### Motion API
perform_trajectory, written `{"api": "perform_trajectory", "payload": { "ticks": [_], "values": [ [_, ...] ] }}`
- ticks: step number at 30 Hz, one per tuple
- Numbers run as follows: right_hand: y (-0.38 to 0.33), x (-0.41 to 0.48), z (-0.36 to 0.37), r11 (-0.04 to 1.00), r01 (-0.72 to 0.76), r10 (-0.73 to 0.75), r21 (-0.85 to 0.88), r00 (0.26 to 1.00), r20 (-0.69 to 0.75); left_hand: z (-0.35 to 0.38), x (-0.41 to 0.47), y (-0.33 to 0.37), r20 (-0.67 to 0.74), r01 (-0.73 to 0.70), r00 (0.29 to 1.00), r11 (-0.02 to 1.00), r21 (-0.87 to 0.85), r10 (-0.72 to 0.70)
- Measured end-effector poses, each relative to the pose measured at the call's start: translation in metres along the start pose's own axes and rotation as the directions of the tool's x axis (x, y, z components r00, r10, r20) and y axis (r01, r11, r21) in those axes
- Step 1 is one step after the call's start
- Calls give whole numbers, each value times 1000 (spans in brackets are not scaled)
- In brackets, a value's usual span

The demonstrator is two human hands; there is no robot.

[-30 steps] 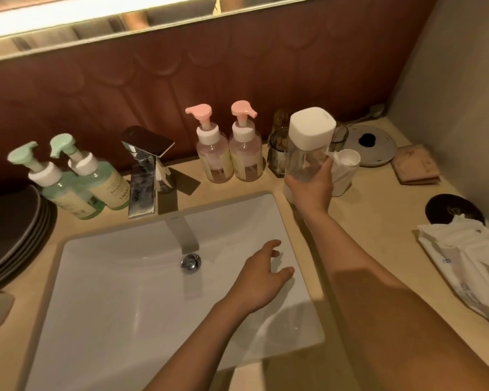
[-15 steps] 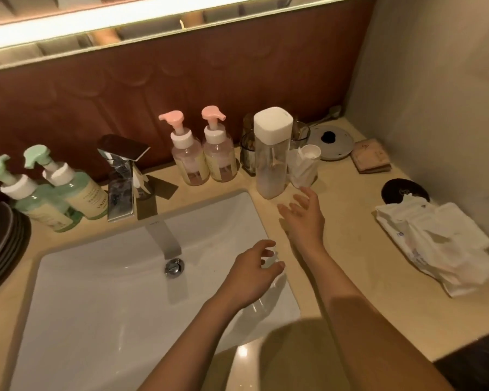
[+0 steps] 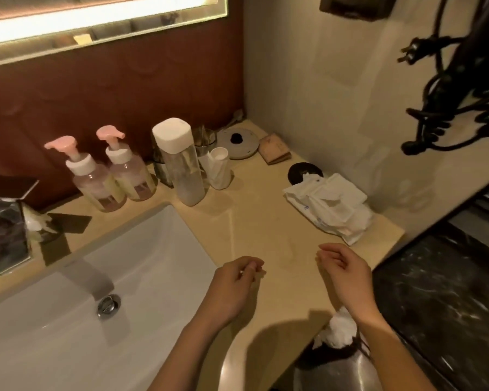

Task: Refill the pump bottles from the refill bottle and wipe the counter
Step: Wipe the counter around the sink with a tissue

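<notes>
Refill bottle point(image 3: 181, 165) upright, capped, on the counter point(image 3: 251, 221) behind the sink point(image 3: 96, 277) corner, just right of one pink pump bottle point(image 3: 132, 176), second pink pump bottle point(image 3: 96, 179) further left | my left hand point(image 3: 232, 289) loosely curled, empty, over the counter | my right hand point(image 3: 345, 275) relaxed, empty, near the wipes pack point(image 3: 331, 204)

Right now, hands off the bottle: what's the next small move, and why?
Probably the right hand, empty like the left hand, reaches for the wipes pack on the counter: the refill bottle stands capped beside the pump bottles.
</notes>
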State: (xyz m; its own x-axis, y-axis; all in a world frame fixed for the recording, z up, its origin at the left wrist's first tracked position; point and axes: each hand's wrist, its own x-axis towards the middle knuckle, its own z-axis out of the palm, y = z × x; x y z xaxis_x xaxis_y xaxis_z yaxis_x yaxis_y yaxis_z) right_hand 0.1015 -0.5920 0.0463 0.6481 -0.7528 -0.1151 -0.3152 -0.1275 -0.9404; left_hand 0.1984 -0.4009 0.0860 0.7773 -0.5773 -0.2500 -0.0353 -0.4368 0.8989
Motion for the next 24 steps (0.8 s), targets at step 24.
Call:
{"api": "perform_trajectory", "payload": {
  "ticks": [24],
  "values": [
    [-1,7,-36,773,136,3,-619,976,219,28,20,31,95,-40,994,986,-163,56]
  ]
}}
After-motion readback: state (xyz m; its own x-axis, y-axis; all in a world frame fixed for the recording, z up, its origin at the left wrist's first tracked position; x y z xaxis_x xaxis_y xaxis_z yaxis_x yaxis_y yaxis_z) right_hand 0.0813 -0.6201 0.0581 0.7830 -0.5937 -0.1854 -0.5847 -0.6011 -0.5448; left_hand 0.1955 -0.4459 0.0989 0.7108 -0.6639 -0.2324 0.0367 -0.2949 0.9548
